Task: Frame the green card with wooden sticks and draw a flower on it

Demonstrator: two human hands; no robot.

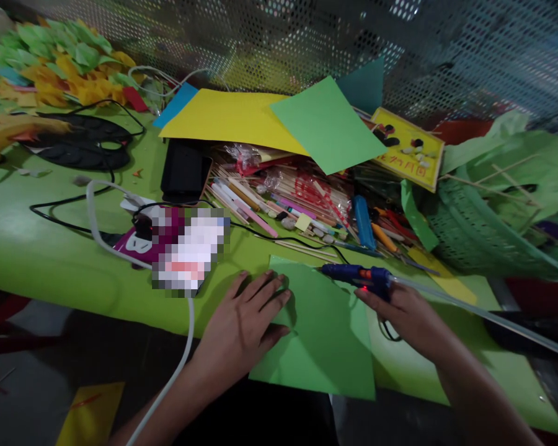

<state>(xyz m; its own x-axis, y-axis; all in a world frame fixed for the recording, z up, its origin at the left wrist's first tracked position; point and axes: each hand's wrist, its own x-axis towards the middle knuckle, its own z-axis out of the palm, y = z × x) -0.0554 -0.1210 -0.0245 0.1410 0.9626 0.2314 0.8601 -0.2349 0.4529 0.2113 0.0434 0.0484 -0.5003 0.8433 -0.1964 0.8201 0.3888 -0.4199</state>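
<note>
A sheet of green paper [325,347] lies at the table's front edge, its lower part hanging over my lap. My left hand [253,313] rests on the paper's left side and the table beside it, palm down with the fingers spread. In my right hand [407,313] is a blue glue gun [358,277], its red light lit and a long clear glue stick [451,301] running out of its back. The gun's nozzle points left, over the paper's upper edge. Whether the nozzle touches the paper I cannot tell.
A purple power strip [132,244] with plugs and cables sits left, beside a phone with a blurred screen [193,251]. Sticks and pens [246,204] fill the back under a yellow sheet [232,118]. A green basket [483,217] stands right; crepe paper [69,68] is piled back left.
</note>
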